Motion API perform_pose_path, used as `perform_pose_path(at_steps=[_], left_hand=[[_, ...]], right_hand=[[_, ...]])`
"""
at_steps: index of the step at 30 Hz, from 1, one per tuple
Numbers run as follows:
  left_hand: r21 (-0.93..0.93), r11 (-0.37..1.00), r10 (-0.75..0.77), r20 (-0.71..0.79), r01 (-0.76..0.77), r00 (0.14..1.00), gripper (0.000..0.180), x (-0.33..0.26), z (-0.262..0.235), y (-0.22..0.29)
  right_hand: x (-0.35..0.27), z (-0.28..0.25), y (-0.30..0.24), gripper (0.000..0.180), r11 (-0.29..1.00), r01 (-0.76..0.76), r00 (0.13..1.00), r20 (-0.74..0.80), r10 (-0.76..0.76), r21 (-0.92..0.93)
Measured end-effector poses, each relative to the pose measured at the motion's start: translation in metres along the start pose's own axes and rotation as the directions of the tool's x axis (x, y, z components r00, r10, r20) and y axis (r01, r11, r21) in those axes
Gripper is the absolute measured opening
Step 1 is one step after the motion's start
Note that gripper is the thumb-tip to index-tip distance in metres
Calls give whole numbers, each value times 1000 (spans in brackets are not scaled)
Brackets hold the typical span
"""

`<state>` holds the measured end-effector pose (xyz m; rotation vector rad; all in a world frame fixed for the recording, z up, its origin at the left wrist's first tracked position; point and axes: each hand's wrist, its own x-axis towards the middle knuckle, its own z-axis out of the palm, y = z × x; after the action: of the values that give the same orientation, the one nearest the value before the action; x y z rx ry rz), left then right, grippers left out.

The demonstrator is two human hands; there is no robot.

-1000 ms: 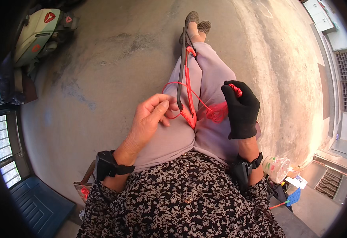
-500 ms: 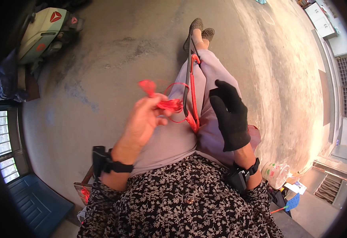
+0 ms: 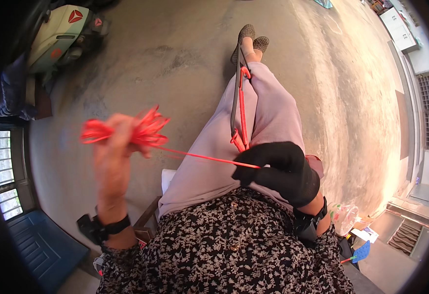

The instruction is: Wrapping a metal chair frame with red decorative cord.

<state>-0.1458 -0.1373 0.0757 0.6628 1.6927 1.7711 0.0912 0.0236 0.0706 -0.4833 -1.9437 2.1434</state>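
Observation:
My bare left hand [image 3: 114, 157], blurred by motion, is raised out to the left, its fingers closed round a bundle of red cord [image 3: 148, 128]. From the bundle one taut strand [image 3: 197, 157] crosses my lap to my right hand [image 3: 285, 171], which wears a black glove. The gloved fingers are curled over that strand, and their tips are partly hidden. A narrow black frame [image 3: 234, 105] lies lengthwise along my legs, its far end by my shoes. Red cord wrapping [image 3: 242, 110] covers its right side and its near end, just beyond the right hand.
A pale motor scooter [image 3: 60, 39] stands at the far left. Nearer on the left is a dark blue panelled seat or board [image 3: 45, 252]. To my right are a clear plastic bag [image 3: 344, 218] and a blue fly swatter [image 3: 361, 251]. A white cabinet [image 3: 398, 29] stands at the far right.
My left hand has swung left and toward me with the cord bundle, drawing out a strand. The gloved right hand has come nearer my body and closed on that strand.

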Motion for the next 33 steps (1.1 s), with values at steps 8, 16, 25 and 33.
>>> perform_pose_path(at_steps=[8,16,25,33], left_hand=[[199,980,-80,340,11,937,16,-7,87,-74],[280,958,-195,449,70,872,36,-2,78,-98],[350,935,-131,185,59,974,26,33,43,-68],[734,453,24,557,-506,830,27,19,85,-93]], right_hand=[[-35,5,20,19,925,-191,965,-110,238,329],[-37,3,1,20,831,-174,945,-147,291,528],[26,-31,43,20,728,-164,834,-488,-259,-666],[45,-17,82,24,932,-210,925,-368,91,-296]])
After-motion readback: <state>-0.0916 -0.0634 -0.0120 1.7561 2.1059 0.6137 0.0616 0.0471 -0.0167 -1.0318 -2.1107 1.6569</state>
